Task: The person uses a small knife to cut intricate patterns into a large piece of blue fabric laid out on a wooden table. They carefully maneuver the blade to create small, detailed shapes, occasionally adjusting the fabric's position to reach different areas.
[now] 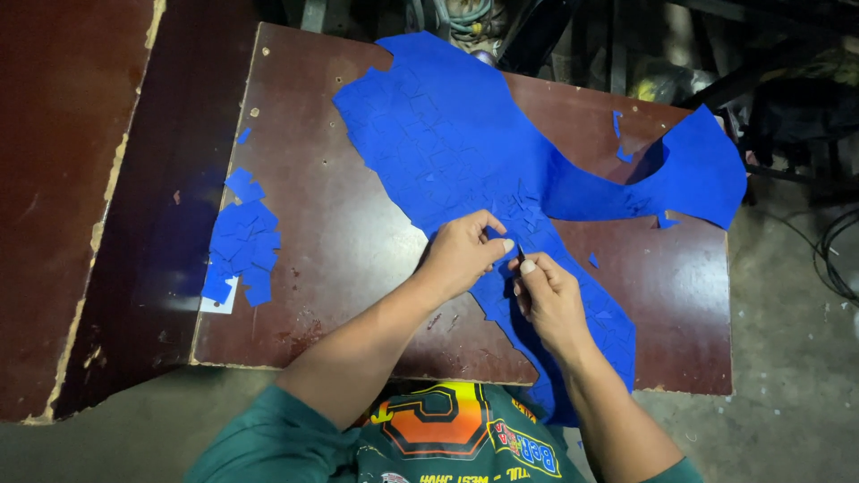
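A large blue sheet (447, 134) scored into small squares lies across a dark brown table (331, 224) and hangs over its near edge. My left hand (463, 253) pinches the sheet near its middle, thumb and fingers closed on a small blue piece. My right hand (548, 300) grips a thin dark tool, its tip touching the sheet just beside my left fingertips. Both hands sit close together over the sheet's narrow part.
A pile of cut blue squares (242, 241) rests on a white paper at the table's left edge. Small blue scraps (619, 134) lie at the back right. A second reddish board (63, 179) stands to the left. Dark clutter and cables (837, 250) surround the far side.
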